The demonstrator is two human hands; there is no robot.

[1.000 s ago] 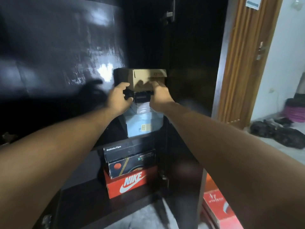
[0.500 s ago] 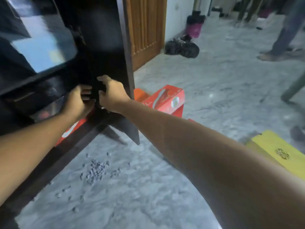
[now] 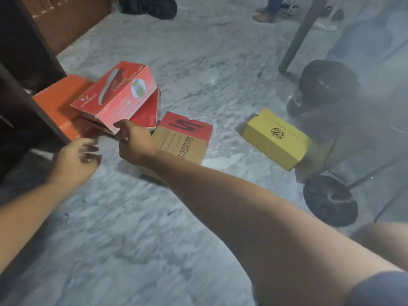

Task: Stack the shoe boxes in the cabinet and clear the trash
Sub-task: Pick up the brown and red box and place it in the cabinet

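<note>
I'm looking at the marble floor (image 3: 154, 228) beside the dark cabinet (image 3: 26, 102), where loose shoe boxes lie: an orange box (image 3: 59, 100) against the cabinet, a red box (image 3: 119, 93) tilted atop the pile, a brown-and-red box (image 3: 185, 138) just beside it, and a yellow box (image 3: 276, 138) well apart. The cardboard is probably light and stiff but crushable, so I'd take the red one by both short ends. My right hand (image 3: 134, 142) has its thumb on its near corner; the fingers are hidden, so I cannot tell the grip. My left hand (image 3: 75, 157) is loosely curled and empty.

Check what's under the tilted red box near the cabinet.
The tilted red box rests on a second red box and an orange box. The contact areas and anything further beneath are covered.
</note>
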